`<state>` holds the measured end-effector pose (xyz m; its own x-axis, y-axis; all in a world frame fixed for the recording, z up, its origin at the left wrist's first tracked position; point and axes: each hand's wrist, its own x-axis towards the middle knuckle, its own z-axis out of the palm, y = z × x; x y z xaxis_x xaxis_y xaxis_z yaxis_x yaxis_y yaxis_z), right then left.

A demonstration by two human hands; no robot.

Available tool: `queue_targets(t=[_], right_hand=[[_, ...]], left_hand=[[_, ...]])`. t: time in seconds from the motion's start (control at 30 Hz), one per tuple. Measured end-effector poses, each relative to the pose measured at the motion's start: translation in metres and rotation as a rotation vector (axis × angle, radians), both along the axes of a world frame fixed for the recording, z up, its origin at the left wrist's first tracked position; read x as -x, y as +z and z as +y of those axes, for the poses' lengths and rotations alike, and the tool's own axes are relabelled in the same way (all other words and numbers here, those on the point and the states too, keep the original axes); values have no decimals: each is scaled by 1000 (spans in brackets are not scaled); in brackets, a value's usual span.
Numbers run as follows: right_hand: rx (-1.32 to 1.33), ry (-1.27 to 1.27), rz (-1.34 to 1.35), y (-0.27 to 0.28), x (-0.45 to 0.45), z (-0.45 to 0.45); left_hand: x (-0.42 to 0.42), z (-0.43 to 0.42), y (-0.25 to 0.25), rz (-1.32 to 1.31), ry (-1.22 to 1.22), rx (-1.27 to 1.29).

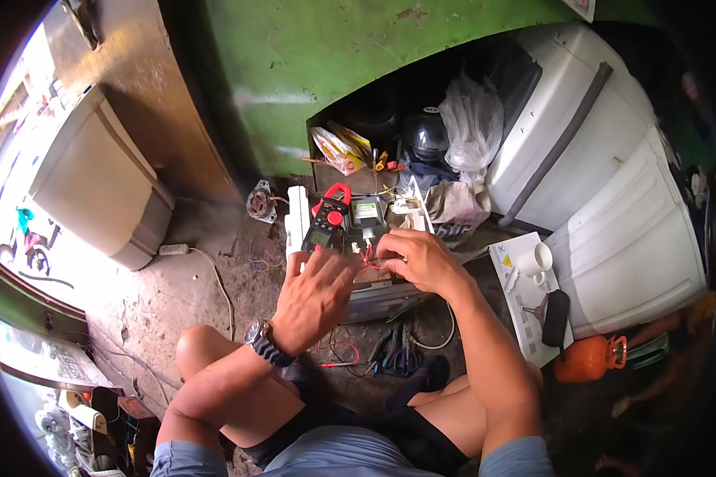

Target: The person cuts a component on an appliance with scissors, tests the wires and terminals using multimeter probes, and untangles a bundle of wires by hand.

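My left hand (pixel 314 298), with a dark-strapped watch (pixel 258 340) on the wrist, is just below a red and black clamp meter (pixel 322 226). Its fingers are bent and slightly blurred, closed on something I cannot make out. My right hand (pixel 426 258) is closed, thumb and fingertips pinching thin red wires (pixel 367 261). These wires run below a white connector (pixel 367 234) and a dark module with a pale label (pixel 367 211). The module sits in an opened appliance housing (pixel 374 302) in front of me, and the clamp meter lies at the housing's left side.
Pliers (pixel 394 350) and a red test lead (pixel 338 364) lie on the floor between my feet. A small motor (pixel 260 203) stands left of the housing. To the right are a white panel (pixel 507 278) bearing a white mug (pixel 535 261), and an orange gas canister (pixel 585 360).
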<state>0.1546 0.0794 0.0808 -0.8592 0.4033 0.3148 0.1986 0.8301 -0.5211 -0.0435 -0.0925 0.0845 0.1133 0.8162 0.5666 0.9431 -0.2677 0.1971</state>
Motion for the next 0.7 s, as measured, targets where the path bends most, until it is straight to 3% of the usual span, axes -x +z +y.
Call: queue_targets(t=[0.07,0.13,0.47,0.7], right_hand=[[18,15,-26,-7,6,9],[143,14,-50,-13,10,12],[133,-148,-152,-19,24,-16],[208,-89,-126,-13,11,-17]], left_hand=[[12,2,-19,51,1,118],[11,4,-23,7,1,79],[18,-10,-20,20,-20,249],[19,-13,-20,3,-61,273]])
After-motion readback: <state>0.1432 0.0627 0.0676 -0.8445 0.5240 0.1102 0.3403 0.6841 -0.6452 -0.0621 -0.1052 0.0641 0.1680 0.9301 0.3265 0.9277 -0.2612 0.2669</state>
